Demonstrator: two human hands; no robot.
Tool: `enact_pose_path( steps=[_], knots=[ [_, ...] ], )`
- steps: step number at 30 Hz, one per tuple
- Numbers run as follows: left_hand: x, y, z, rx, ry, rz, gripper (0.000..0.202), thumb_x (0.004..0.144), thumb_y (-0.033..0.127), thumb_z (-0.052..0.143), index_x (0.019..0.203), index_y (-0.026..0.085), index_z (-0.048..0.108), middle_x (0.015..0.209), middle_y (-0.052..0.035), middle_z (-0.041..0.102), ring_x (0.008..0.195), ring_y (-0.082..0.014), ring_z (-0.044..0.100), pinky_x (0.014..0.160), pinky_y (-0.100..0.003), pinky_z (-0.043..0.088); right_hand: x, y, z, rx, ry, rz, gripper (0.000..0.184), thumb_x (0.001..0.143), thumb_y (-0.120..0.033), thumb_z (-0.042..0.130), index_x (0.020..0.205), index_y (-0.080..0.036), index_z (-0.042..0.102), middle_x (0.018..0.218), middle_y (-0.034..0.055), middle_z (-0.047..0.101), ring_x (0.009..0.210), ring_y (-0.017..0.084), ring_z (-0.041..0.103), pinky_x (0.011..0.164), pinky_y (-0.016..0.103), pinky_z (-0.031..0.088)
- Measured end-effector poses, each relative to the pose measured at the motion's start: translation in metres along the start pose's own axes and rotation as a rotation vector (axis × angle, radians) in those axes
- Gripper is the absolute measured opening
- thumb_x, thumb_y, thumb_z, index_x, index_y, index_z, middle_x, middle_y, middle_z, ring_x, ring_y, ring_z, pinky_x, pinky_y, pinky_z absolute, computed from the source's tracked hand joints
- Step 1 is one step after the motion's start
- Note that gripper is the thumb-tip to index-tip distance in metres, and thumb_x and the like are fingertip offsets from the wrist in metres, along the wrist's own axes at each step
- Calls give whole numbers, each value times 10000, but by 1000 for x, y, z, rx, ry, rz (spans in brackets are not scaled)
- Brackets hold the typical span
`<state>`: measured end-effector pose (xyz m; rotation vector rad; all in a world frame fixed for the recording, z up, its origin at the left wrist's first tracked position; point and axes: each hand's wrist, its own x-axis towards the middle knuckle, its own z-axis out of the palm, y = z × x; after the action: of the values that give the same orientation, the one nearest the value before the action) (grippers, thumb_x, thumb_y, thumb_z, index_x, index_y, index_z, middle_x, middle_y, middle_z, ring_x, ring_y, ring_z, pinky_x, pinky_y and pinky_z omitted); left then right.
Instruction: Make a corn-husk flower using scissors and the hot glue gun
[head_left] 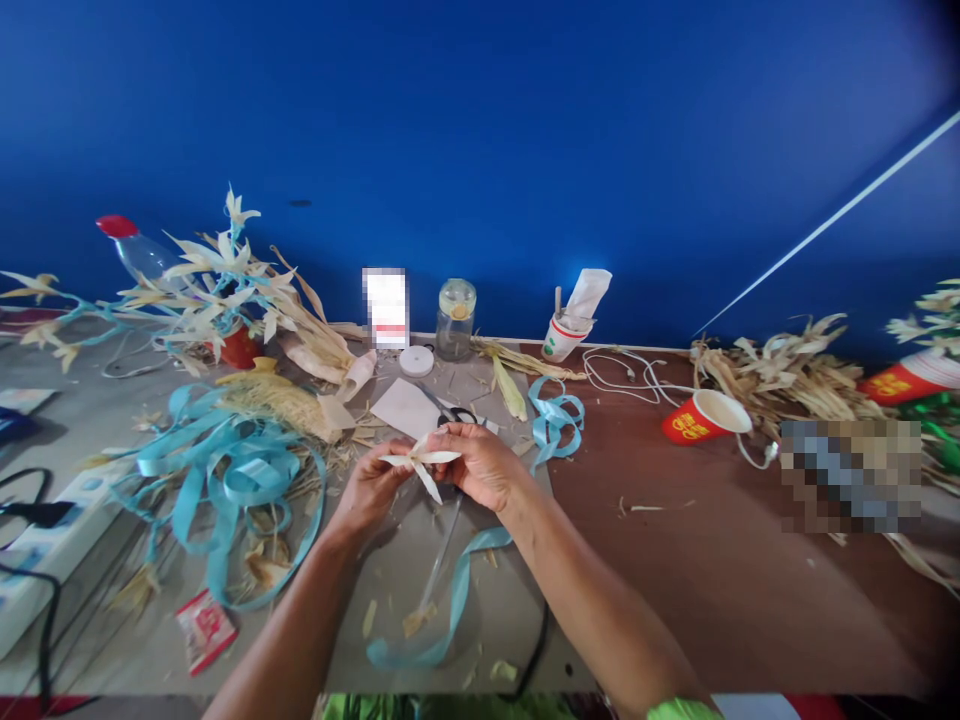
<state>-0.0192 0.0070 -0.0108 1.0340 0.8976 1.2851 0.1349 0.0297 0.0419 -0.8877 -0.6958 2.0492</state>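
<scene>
both hands on the pale husk flower (420, 462), held up over the desk (637, 580) near its front middle. left hand (375, 484): thumb and fingers pinched on the flower's 9 o'clock side. right hand (484, 468): fingers closed on it from 3 o'clock. petals splayed, one pointing toward 5. thin clear rod (442, 555) runs down below the hands toward 6; can't tell if it joins the flower.

around it, clock from the flower: scissors (466, 415) at 1, just beyond right hand, partly hidden. white paper (403, 406) at 12, white roll (416, 361) behind it, glass jar (455, 335) further back at 12:30. blue ribbon heap (251, 475) at 9, loose ribbon strip (459, 600) at 5, ribbon coil (555, 420) between 2 and 3. red packet (206, 632) at 8. husk-flower branches (229, 265) between 10 and 11. red paper cup (694, 418), tilted, near 3.
</scene>
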Motion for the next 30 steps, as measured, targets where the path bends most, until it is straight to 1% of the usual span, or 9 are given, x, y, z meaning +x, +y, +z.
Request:
enact_pose_path(
  steps=[2,6,10,13,16,19,22,25,30],
  knots=[
    [0,0,1,18,19,-8,213,605,348,738,688,171,654,672,-23,629,661,-156,551,665,-283,411,-1,-2,0,-3,23,-20,196,522,-239,765,574,-128,612,537,8,618,430,70,455,434,202,316],
    [0,1,1,37,55,-37,256,561,366,759,669,161,652,676,-22,628,648,-149,543,645,-271,404,-3,-7,-2,31,66,-74,151,548,-192,740,569,-131,603,493,-24,554,457,73,452,454,206,317],
    [0,-1,-1,9,119,-62,269,524,352,777,656,158,646,657,-7,617,608,-126,527,612,-254,391,-5,-17,-6,153,86,-165,126,585,-162,717,585,-135,593,517,-29,536,467,63,430,473,207,328],
    [1,-3,-3,-35,169,-65,264,532,342,775,690,166,659,674,-13,639,624,-133,548,626,-261,401,-6,-24,-10,256,96,-216,132,653,-195,683,589,-143,580,539,-26,531,474,63,421,485,214,337],
    [2,-5,-3,-54,191,-36,234,559,332,764,703,171,674,685,-22,662,672,-146,572,686,-276,418,-4,-24,-10,302,112,-175,204,727,-265,629,574,-145,565,517,-24,505,459,69,408,477,222,336],
    [3,-5,-1,-102,203,-32,205,585,307,754,732,185,682,694,-12,674,679,-135,580,701,-268,420,-1,-18,-8,288,109,-116,229,748,-288,603,577,-140,569,508,-21,493,452,74,411,470,225,333],
    [5,-5,0,-140,196,-20,183,605,280,744,756,193,685,721,-2,678,692,-122,581,719,-259,420,0,-12,-5,269,91,-92,206,736,-283,617,598,-134,581,521,-17,500,455,74,413,471,223,339],
    [6,-3,0,-115,181,1,166,623,277,731,751,180,689,747,-12,677,727,-131,586,752,-272,422,0,-9,-4,263,79,-77,164,715,-252,634,614,-131,589,545,-11,515,467,69,417,474,213,343],
    [7,1,1,-91,191,22,161,626,265,731,744,164,689,721,-22,679,747,-143,593,793,-290,419,0,0,-1,209,68,-78,112,643,-216,677,660,-122,618,580,-10,544,477,65,440,471,204,335]
  ],
)
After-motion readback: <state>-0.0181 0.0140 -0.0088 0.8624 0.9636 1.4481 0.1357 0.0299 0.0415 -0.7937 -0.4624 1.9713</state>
